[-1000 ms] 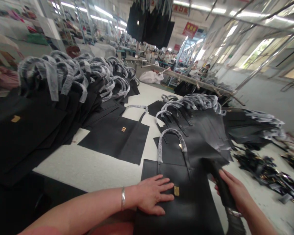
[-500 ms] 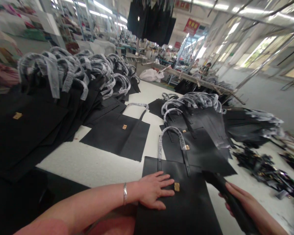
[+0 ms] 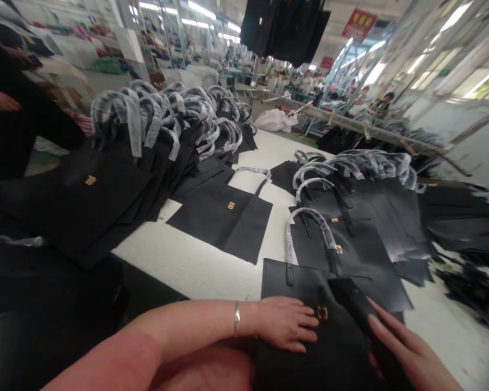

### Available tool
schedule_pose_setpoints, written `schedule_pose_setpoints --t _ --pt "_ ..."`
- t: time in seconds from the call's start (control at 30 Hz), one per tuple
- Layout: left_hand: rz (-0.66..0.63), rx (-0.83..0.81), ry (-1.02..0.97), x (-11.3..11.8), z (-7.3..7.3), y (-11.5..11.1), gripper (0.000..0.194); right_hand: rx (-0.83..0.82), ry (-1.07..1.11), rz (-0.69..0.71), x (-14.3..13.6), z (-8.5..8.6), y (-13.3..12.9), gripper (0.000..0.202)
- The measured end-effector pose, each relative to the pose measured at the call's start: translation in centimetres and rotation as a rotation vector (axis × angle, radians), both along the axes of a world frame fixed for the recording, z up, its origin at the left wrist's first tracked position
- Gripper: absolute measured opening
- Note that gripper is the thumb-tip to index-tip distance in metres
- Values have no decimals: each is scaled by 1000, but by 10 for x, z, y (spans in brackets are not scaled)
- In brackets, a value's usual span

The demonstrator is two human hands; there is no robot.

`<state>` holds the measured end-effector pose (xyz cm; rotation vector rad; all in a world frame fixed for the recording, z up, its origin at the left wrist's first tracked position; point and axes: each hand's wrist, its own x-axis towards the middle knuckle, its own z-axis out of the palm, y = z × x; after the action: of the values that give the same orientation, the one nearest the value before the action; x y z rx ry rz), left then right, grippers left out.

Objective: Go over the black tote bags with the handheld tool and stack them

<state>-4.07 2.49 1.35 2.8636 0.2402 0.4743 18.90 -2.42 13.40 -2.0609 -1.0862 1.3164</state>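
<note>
- Left hand (image 3: pixel 288 325) lies palm down with its fingers spread, holding nothing, pressed on the near black bag (image 3: pixel 318 355)
- Right hand (image 3: pixel 409 345) is closed around a long dark object (image 3: pixel 354 304) whose kind cannot be told; its far end is over the bag's right side
- By judgement, the step in hand is working over the bag's face, one hand steadying while the other handles the dark object
- A next move would seem to call for a firm left palm, so the bag does not slide, and for care around the metal
- Flat on the bench (image 3: pixel 204 266), the bag runs beneath the left hand and out of view towards the person; its face is smooth, with a soft sheen
- A gold clasp (image 3: pixel 322 313) sits just beside the left fingertips, between the hands
- Beyond the hands its arched handle (image 3: pixel 309 213) is wrapped in clear film, with dark ends bare
- Farther ahead and left of the hands lies another black bag (image 3: pixel 224 225)
</note>
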Motion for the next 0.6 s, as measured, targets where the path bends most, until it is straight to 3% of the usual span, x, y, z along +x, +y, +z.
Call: schedule_pose_setpoints --t 0.13,0.27,0.4,0.6 --pt "-29 -54 7 9 -8 -2 28 -74 112 188 -29 -16 16 78" --pt "-76 126 -56 10 -15 -1 36 -110 199 240 -52 -27 47 71" --pt "-90 174 -61 7 -11 2 38 -136 245 251 -59 -21 66 63" --pt "-101 172 -16 3 4 4 34 -258 288 245 -46 -13 63 51"
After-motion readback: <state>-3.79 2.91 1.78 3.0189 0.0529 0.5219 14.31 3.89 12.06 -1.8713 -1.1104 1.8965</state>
